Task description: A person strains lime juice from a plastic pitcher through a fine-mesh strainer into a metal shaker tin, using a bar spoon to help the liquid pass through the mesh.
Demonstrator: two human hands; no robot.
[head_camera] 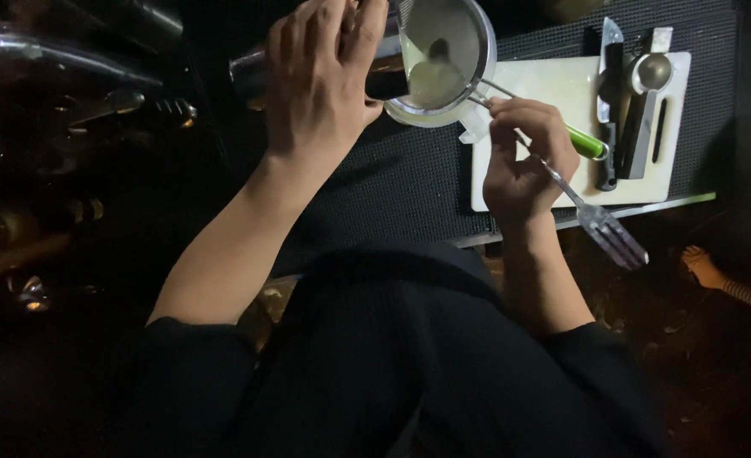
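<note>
My left hand (320, 80) wraps the slippery metal shaker (252, 72); my right hand (521, 157) fingers pinch the light strainer (443, 55) by its thin handle.

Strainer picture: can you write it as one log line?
left hand: tilts dark shaker | right hand: holds strainer handle and fork-ended bar spoon | pale liquid in strainer | cutting board beside

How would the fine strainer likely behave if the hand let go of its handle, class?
The strainer would probably tip: its long handle sticks out past the glass rim it sits over, and only the right hand steadies it. It looks light, being thin mesh and wire. The pale liquid in the mesh might make it drip and feel slippery.
</note>
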